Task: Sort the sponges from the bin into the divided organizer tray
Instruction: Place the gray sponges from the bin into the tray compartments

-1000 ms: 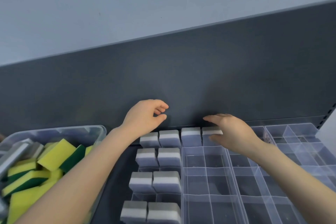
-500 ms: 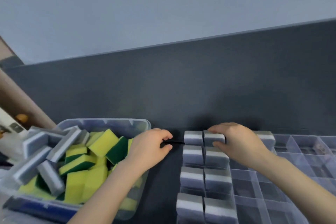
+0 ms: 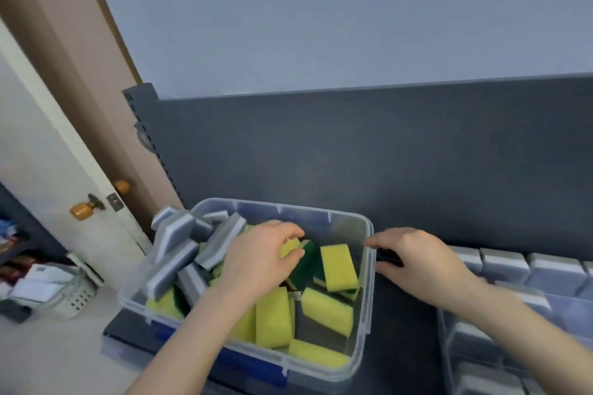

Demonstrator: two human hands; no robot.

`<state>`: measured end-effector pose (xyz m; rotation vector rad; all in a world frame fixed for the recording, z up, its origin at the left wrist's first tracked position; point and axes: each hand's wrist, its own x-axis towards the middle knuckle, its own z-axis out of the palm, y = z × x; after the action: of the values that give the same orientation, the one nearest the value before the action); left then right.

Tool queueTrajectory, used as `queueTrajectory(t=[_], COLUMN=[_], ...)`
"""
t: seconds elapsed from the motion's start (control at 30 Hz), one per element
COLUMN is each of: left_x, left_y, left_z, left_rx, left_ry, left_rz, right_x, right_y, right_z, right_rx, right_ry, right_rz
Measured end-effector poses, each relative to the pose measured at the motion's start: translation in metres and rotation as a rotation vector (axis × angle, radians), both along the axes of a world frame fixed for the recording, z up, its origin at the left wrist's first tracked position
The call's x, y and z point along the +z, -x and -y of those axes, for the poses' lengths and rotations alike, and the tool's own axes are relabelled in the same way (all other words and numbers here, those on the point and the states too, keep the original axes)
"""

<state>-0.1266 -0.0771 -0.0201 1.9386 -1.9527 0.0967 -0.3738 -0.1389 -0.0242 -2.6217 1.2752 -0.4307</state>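
**Once a placement is done, we turn to the next pick**

Where a second ago we worked at the far row of the clear divided organizer tray (image 3: 444,349), seating a grey sponge, we have now swung back to the supply. The small rectangular yellow-and-green foam sponge (image 3: 290,247) we are after lies atop the pile toward the far side of the clear plastic bin (image 3: 369,298). Our left hand (image 3: 256,263) is down over it with fingers (image 3: 288,231) curled: forefinger above and thumb below pinch its yellow end, and it is not lifted. Grey-and-white foam sponges (image 3: 179,253) are heaped just left of that hand, inside the same bin. Our right hand (image 3: 420,266) holds nothing; its fingers are nearly straight, tips at the bin's right rim, and we cannot tell whether they touch it. Further right, the tray carries grey-and-white blocks (image 3: 503,263) along its far row. We judge one placement finished and the yellow-and-green kind still to be sorted. Both containers stand on the dark grey worktop (image 3: 404,314).
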Motion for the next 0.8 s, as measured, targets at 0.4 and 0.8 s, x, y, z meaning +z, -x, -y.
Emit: queueTrajectory(t=[0.4,0.8], left_x=[-0.024,-0.005], left_y=[-0.119,-0.113], left_z=[-0.014,-0.021], left_rx=[0.192,0.021], left_ry=[-0.072,0.069], left_rz=[0.037,-1.409], right_x=[-0.017,-0.022], right_y=[-0.130,-0.144], right_z=[-0.032,-0.023], right_rx=[0.026,-0.163], right_ry=[-0.093,-0.371], right_rz=[0.168,0.764])
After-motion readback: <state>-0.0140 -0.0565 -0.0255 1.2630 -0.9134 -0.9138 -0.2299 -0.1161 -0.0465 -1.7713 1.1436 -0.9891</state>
